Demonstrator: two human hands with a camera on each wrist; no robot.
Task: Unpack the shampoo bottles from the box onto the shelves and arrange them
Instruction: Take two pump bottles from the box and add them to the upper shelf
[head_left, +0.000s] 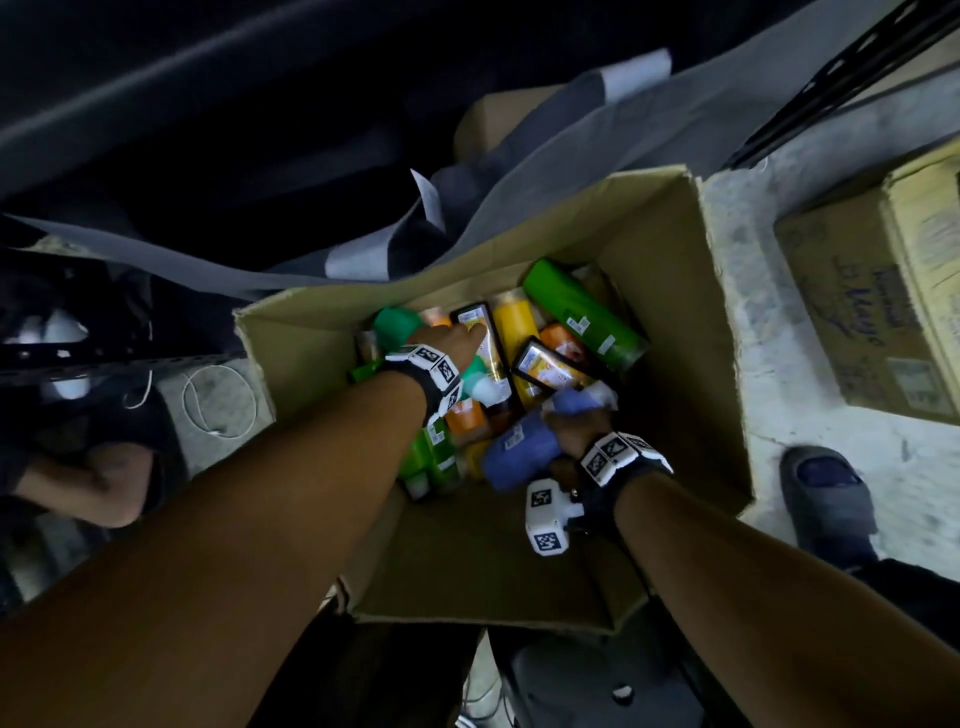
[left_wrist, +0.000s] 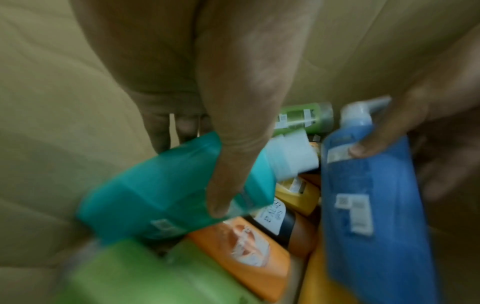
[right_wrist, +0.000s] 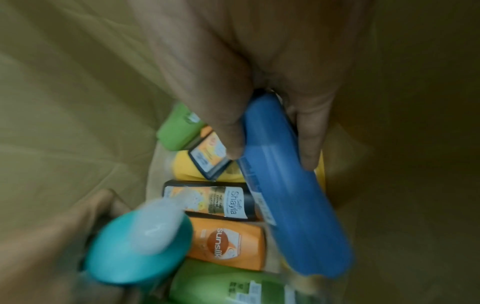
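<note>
Both hands reach down into an open cardboard box full of lying shampoo bottles. My left hand grips a teal bottle with a white cap, thumb across its front and fingers behind it. My right hand grips a blue pump bottle by its body, thumb on one side and fingers on the other; the same blue bottle lies near the box's near side. Orange, yellow, black-labelled and green bottles lie loose beneath.
A second, closed carton stands on the concrete floor to the right. A foot in a grey slipper is beside the box. Grey cloth drapes behind it. Dark metal shelving and a white cable lie to the left.
</note>
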